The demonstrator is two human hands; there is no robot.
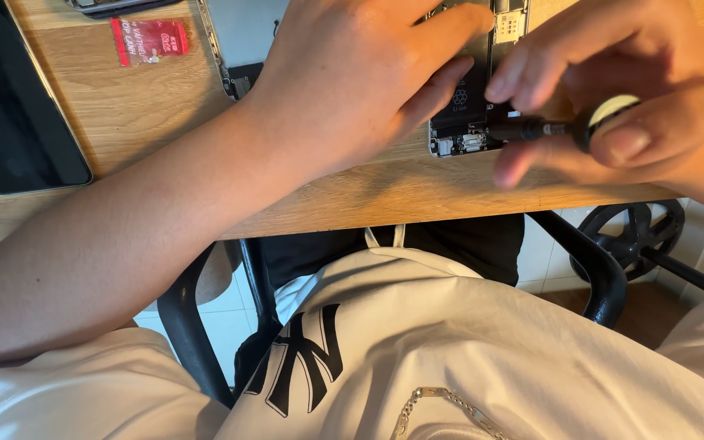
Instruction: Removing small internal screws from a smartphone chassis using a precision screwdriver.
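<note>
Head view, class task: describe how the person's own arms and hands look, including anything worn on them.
Both forearms are bare. The left hand and right hand wear no gloves, rings or watch that can be seen. White short sleeves show at the lower edges, part of a white T-shirt with a black emblem.

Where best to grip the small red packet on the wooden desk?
By its short ends, coming from above: the small red packet lies flat on the wooden desk, clear of the dark tablet and the left hand, so it probably needs pinching or sliding.

An opened phone (468,122) lies flat at the wooden desk's near edge, a black screwdriver (531,129) tip at its lower end.
</note>
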